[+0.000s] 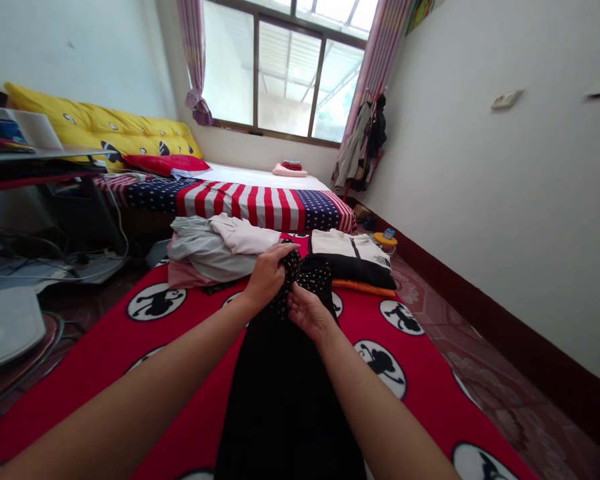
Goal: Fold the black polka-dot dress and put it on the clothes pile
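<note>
A long black garment (285,400) with a white-dotted upper part lies over a red cover (190,373) printed with black-and-white round figures. My left hand (269,275) is closed on a bunch of the dotted cloth, lifting it a little. Just below and to the right, my right hand (311,311) pinches the same dotted part between thumb and fingers. More dotted cloth spreads beyond my right hand. Whether this is a dress or a top, I cannot tell.
Beyond my hands, a loose pile of grey, white and pink clothes (205,248) lies left; a folded white-and-black jacket (353,257) on orange cloth lies right. A bed (260,207) stands under the window. A desk (40,160) and white chair (10,327) are at left, a wall at right.
</note>
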Tool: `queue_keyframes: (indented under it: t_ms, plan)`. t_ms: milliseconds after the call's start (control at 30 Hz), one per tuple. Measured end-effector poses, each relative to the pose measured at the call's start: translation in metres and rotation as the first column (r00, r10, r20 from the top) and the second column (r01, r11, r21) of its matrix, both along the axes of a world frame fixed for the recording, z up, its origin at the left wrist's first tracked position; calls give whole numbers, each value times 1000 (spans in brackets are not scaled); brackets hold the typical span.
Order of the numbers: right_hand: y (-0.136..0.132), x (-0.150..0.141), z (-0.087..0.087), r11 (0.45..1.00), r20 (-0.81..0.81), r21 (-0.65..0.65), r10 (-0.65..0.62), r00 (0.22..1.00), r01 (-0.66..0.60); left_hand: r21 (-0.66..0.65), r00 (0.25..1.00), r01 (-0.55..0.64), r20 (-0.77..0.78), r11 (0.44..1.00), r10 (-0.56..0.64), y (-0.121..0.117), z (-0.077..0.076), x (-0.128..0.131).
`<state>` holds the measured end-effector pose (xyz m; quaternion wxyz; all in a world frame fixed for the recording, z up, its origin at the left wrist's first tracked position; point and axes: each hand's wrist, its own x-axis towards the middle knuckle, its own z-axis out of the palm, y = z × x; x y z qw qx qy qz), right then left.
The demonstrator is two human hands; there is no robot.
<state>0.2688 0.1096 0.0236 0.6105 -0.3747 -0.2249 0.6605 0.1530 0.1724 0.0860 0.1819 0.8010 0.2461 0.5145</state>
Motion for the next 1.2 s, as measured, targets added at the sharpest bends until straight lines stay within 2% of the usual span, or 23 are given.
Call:
queue_keyframes:
  t_ms: [167, 233, 367, 433, 567, 700, 767, 833, 933, 967, 1033, 1100, 1133, 1167, 1200]
  plan:
    - [1, -11, 7, 992, 123, -50, -110, 986, 117, -99, 995, 3, 101, 995, 7, -2, -3, -1]
    - [2, -19, 12, 986, 46, -105, -121, 992, 126, -157, 988, -4, 152, 988, 28, -2, -3, -2]
    - [2, -31, 20, 990, -238, -133, -81, 968, 50, -251, 968, -6, 243, 968, 69, -1, -4, -5]
    - [1, -28, 23, 991, -257, -131, -60, 965, 27, -271, 964, 7, 258, 963, 66, 1, -5, -7]
    - [-1, 12, 42, 989, -56, -132, -68, 996, 60, -289, 982, 25, 188, 957, 31, 4, -10, -10]
    - [-2, 78, 87, 979, 265, -19, -190, 945, 202, -349, 995, 81, 85, 934, -55, 1, -21, -10]
    - [-2, 106, 114, 976, 442, 55, -211, 872, 208, -387, 993, 102, 86, 916, -75, -1, -26, -8]
    - [-3, 127, 137, 979, 613, 126, -203, 764, 159, -400, 994, 98, 85, 911, -70, -3, -30, -4]
    - [-2, 148, 156, 985, 809, 159, -171, 562, 70, -350, 996, 89, 12, 933, -90, -3, -37, 4]
    - [-2, 154, 158, 986, 865, 155, -162, 475, 53, -325, 992, 88, -60, 942, -113, -2, -40, 6]
    - [0, 166, 154, 989, 958, 142, -149, 244, 44, -295, 940, 66, -302, 953, -159, 0, -48, 9]
    - [0, 180, 143, 992, 994, 112, -113, 7, 65, -295, 799, 12, -572, 955, -187, 3, -57, 10]
    - [-1, 187, 135, 993, 994, 83, -76, -77, 89, -296, 721, -19, -666, 955, -192, 4, -60, 11]
    - [-2, 195, 126, 991, 991, 43, -27, -127, 124, -292, 659, -43, -727, 955, -193, 4, -63, 11]
    - [-3, 203, 117, 987, 989, -6, 29, -145, 162, -276, 620, -57, -763, 959, -183, 4, -64, 12]
